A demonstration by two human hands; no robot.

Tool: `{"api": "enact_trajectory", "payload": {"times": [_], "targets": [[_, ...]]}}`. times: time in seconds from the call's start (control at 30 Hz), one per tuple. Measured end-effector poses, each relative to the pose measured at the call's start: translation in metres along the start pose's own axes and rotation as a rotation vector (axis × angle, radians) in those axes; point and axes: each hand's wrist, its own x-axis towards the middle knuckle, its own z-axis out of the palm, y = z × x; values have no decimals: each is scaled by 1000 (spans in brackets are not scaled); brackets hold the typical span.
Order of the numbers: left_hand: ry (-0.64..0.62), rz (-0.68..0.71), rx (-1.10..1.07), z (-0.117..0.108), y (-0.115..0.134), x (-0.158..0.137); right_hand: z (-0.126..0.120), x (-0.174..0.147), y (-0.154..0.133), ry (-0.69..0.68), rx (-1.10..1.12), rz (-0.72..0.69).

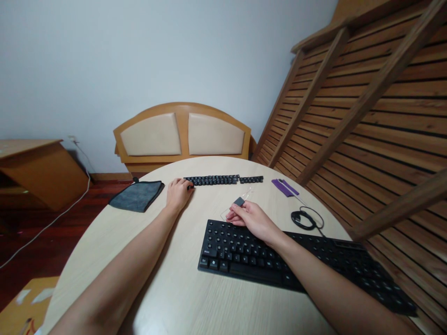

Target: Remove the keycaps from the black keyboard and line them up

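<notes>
My left hand point(178, 192) rests at the left end of rows of loose black keycaps point(213, 180), its fingers closed on a keycap point(190, 187). A shorter group of keycaps point(251, 179) continues the line to the right. My right hand point(256, 221) is closed around a keycap puller point(239, 201) with a dark grey handle and thin wire loops sticking out at both ends. It hovers above the upper left part of a black keyboard point(251, 274). Bare key stems show along the keyboard's upper rows, while lower keys such as the spacebar keep their caps. My right forearm hides part of the keyboard.
A grey cloth point(138, 195) lies at the table's left edge. To the right are a purple cloth strip point(284, 187) with a thin white stick, and the keyboard's coiled cable point(303, 219). A headboard point(183, 132) stands behind the round table point(174, 298); wooden slats point(366, 116) lean at right.
</notes>
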Motion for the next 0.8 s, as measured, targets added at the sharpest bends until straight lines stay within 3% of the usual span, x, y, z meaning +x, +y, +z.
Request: {"api": "enact_trajectory", "payload": {"times": [0.6,0.8], "targets": [[0,-24,-4,6,-4,0,-1,0,1,-55,-93,-12],[16,44,-70,3,0,-1,-7,-12,-3,-167,-315,-199]]}}
